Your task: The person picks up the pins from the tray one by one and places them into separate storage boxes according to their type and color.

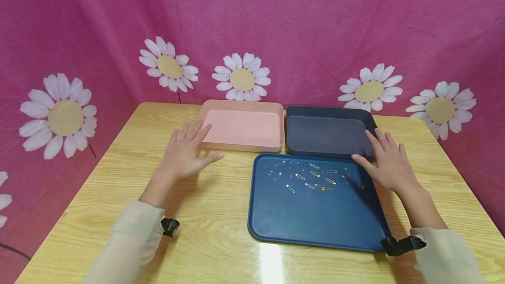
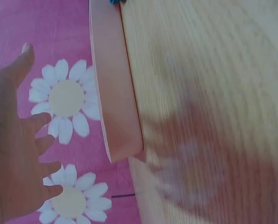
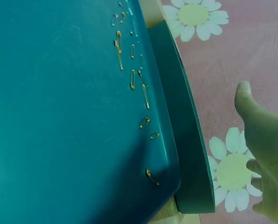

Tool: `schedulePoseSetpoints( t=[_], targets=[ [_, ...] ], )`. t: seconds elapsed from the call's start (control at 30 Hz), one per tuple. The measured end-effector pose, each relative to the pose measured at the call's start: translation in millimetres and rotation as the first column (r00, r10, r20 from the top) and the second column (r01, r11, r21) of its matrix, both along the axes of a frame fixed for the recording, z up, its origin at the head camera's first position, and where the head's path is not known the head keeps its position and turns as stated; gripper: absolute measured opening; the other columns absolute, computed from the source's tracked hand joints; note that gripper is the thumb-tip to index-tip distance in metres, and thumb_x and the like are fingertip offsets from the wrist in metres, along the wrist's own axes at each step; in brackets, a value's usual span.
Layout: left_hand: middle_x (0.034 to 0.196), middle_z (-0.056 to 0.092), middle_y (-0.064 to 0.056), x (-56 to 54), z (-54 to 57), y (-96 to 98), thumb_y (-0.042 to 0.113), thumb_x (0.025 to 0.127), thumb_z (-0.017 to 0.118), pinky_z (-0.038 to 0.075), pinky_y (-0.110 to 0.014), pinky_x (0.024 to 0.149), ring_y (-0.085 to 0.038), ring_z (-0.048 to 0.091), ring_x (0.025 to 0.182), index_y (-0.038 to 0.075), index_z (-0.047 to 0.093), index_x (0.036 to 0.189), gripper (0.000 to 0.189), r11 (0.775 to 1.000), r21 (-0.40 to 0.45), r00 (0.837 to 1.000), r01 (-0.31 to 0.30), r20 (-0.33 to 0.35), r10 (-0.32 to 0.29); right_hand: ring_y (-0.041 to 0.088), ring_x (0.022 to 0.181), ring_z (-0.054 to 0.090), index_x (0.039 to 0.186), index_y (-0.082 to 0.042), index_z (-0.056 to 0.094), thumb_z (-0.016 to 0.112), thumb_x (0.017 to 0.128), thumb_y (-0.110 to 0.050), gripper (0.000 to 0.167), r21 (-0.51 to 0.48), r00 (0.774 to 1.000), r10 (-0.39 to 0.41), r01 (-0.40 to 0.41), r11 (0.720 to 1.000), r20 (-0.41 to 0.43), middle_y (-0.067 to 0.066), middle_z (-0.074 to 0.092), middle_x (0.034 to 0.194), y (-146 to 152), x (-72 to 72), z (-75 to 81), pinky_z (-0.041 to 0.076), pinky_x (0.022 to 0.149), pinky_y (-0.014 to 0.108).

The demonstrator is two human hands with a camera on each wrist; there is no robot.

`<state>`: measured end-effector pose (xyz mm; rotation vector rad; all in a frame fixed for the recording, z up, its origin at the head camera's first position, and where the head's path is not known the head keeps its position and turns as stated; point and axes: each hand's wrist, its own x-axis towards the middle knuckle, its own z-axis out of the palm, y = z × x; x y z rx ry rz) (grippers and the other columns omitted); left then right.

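A flat blue tray (image 1: pixel 307 218) lies on the table, with several safety pins (image 1: pixel 290 188), silver and gold and of different sizes, scattered over its far half. Behind it stand a pink tray (image 1: pixel 241 147) and a dark grey tray (image 1: pixel 325 135), side by side. My left hand (image 1: pixel 180 157) hovers by the near left corner of the pink tray, fingers spread and holding nothing. Over the right side of the dark grey tray and the blue tray's far right corner is my right hand (image 1: pixel 390 166), also spread and holding nothing. In the right wrist view, pins (image 3: pixel 145 96) lie near the tray's rim.
The wooden table (image 1: pixel 213 214) runs up to a pink curtain (image 1: pixel 300 21) printed with large white daisies. Both wrists carry black camera mounts (image 1: pixel 170 227); the right one overlaps the near right corner of the blue tray in the head view.
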<state>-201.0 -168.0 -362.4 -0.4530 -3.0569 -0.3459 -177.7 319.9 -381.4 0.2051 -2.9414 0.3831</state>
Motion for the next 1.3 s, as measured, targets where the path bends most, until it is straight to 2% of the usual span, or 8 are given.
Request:
schedulePoseSetpoints(
  t=[0.13, 0.27, 0.43, 0.63, 0.83, 0.97, 1.13, 1.3],
  targets=[
    [0.162, 0.019, -0.008, 6.7, -1.3, 9.5, 0.066, 0.085, 0.053, 0.013, -0.062, 0.119, -0.037, 0.015, 0.149, 0.022, 0.026, 0.153, 0.086, 0.998, 0.04, 0.999, 0.051, -0.006, -0.05, 0.051, 0.141, 0.017, 0.153, -0.005, 0.021, 0.056, 0.091, -0.053, 0.086, -0.016, 1.0, 0.009, -0.009, 1.0, -0.01, 0.032, 0.022, 0.153, 3.1, 5.5, -1.5, 0.015, 0.111, 0.073],
    [0.156, 0.034, -0.01, 15.1, -4.4, 20.3, 0.06, 0.085, 0.058, 0.025, -0.06, 0.116, -0.036, 0.03, 0.144, 0.017, 0.037, 0.149, 0.08, 0.991, 0.088, 0.995, 0.1, -0.02, -0.098, 0.053, 0.132, 0.028, 0.151, -0.003, 0.025, 0.064, 0.088, -0.045, 0.085, -0.053, 1.0, 0.005, -0.006, 0.999, -0.007, 0.035, 0.03, 0.147, 6.9, 13.7, -2.7, 0.029, 0.102, 0.073],
    [0.145, 0.05, -0.01, 21.6, -12.7, 35.3, 0.05, 0.087, 0.063, 0.037, -0.055, 0.111, -0.032, 0.044, 0.136, 0.012, 0.048, 0.141, 0.068, 0.972, 0.19, 0.989, 0.137, 0.026, -0.145, 0.054, 0.124, 0.034, 0.145, 0.005, 0.031, 0.061, 0.092, -0.043, 0.077, -0.091, 0.999, 0.009, -0.005, 0.996, 0.049, 0.038, 0.038, 0.137, 12.5, 25.2, -4.5, 0.034, 0.096, 0.073],
    [0.139, 0.055, -0.011, 27.6, -25.3, 51.0, 0.04, 0.09, 0.063, 0.044, -0.047, 0.107, -0.029, 0.053, 0.127, 0.009, 0.048, 0.14, 0.061, 0.934, 0.347, 0.964, 0.079, 0.212, -0.161, 0.053, 0.106, 0.052, 0.132, 0.012, 0.044, 0.063, 0.092, -0.036, 0.065, -0.111, 0.996, 0.033, -0.024, 0.994, 0.083, 0.039, 0.052, 0.12, 21.5, 34.3, -13.9, 0.047, 0.084, 0.065],
    [0.114, 0.067, -0.014, 29.4, -38.4, 64.0, 0.025, 0.09, 0.066, 0.054, -0.036, 0.087, -0.023, 0.063, 0.099, 0.0, 0.056, 0.128, 0.046, 0.87, 0.49, 0.948, 0.056, 0.246, -0.2, 0.043, 0.085, 0.065, 0.121, 0.014, 0.053, 0.071, 0.087, -0.026, 0.055, -0.139, 0.991, 0.062, -0.046, 0.989, 0.117, 0.034, 0.064, 0.103, 29.4, 39.3, -22.4, 0.057, 0.069, 0.05],
    [0.098, 0.069, -0.011, 27.4, -45.0, 73.0, 0.018, 0.087, 0.07, 0.053, -0.025, 0.075, -0.015, 0.062, 0.083, -0.003, 0.06, 0.119, 0.039, 0.843, 0.538, 0.946, 0.01, 0.269, -0.183, 0.027, 0.077, 0.067, 0.115, 0.012, 0.059, 0.072, 0.086, -0.024, 0.048, -0.166, 0.984, 0.037, -0.008, 0.986, 0.175, 0.025, 0.069, 0.093, 33.3, 40.5, -24.5, 0.055, 0.059, 0.029],
    [0.087, 0.067, -0.008, 23.2, -50.0, 84.9, 0.013, 0.082, 0.074, 0.048, -0.017, 0.063, -0.009, 0.058, 0.072, -0.004, 0.062, 0.112, 0.036, 0.812, 0.572, 0.921, -0.116, 0.368, -0.129, 0.0, 0.067, 0.058, 0.115, 0.012, 0.059, 0.069, 0.089, -0.024, 0.046, -0.273, 0.943, 0.01, 0.086, 0.958, 0.334, 0.015, 0.071, 0.088, 35.3, 36.9, -25.4, 0.052, 0.056, 0.02],
    [0.079, 0.064, -0.006, 20.9, -52.0, 94.7, 0.007, 0.08, 0.075, 0.045, -0.017, 0.056, -0.01, 0.056, 0.066, -0.005, 0.062, 0.108, 0.034, 0.786, 0.577, 0.885, -0.221, 0.457, -0.087, -0.001, 0.066, 0.059, 0.12, 0.019, 0.052, 0.067, 0.09, -0.017, 0.049, -0.393, 0.881, 0.023, 0.188, 0.9, 0.473, 0.007, 0.07, 0.085, 34.9, 32.1, -24.6, 0.056, 0.06, 0.022]
  ],
)
